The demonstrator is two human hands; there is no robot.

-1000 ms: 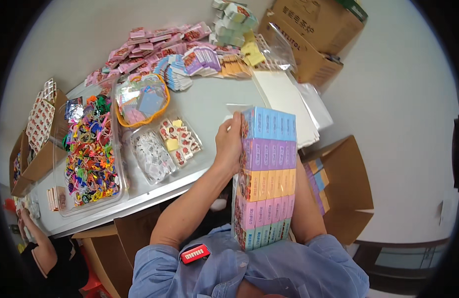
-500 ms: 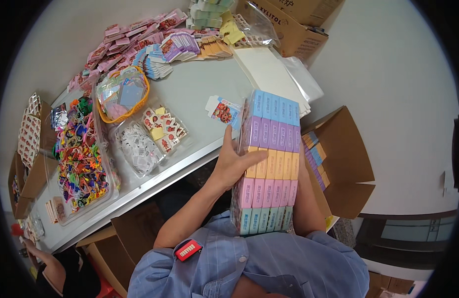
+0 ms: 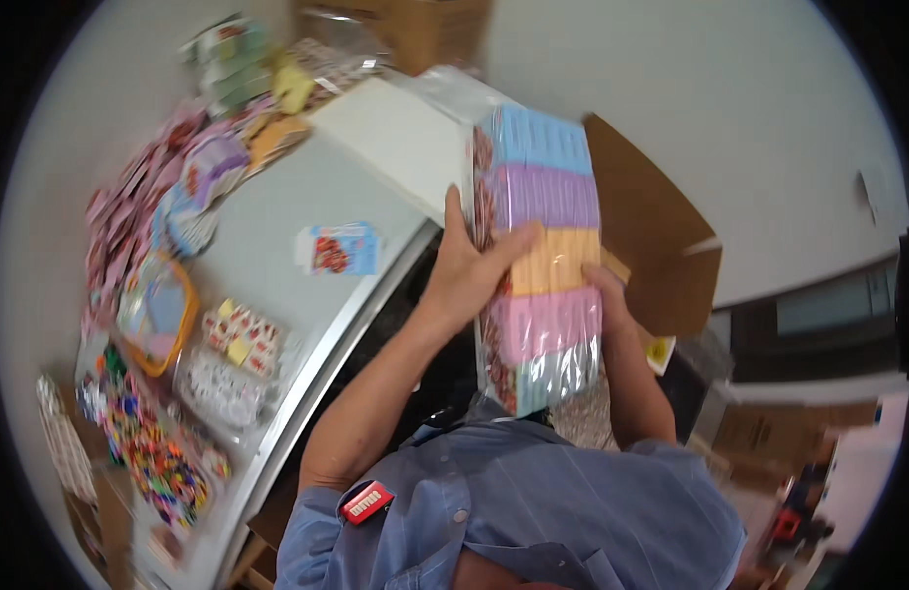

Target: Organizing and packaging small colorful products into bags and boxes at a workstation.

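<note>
Turning rightward from the table (image 3: pixel 268 211), we grip the wrapped bundle (image 3: pixel 551 197) between spread left hand (image 3: pixel 466 275) and curled right hand (image 3: pixel 610 295); work apparently shifts off the tabletop.

Honestly, can't properly read a single word here. Closest thing to it is the red tag (image 3: pixel 367 502) on the shirt, below the left hand (image 3: pixel 469 270) and just past that forearm — there's a row of pale characters on it, too soft to make out. The wrapped pack (image 3: pixel 551 324) between the left hand and the right hand (image 3: pixel 609 295) has coloured spines, but any lettering there is just smear. Left of the left hand sits a flat blue carton (image 3: pixel 356 249) with a printed front — wording's too small. Pink packets (image 3: pixel 145 202) way further left: all blur.
</note>
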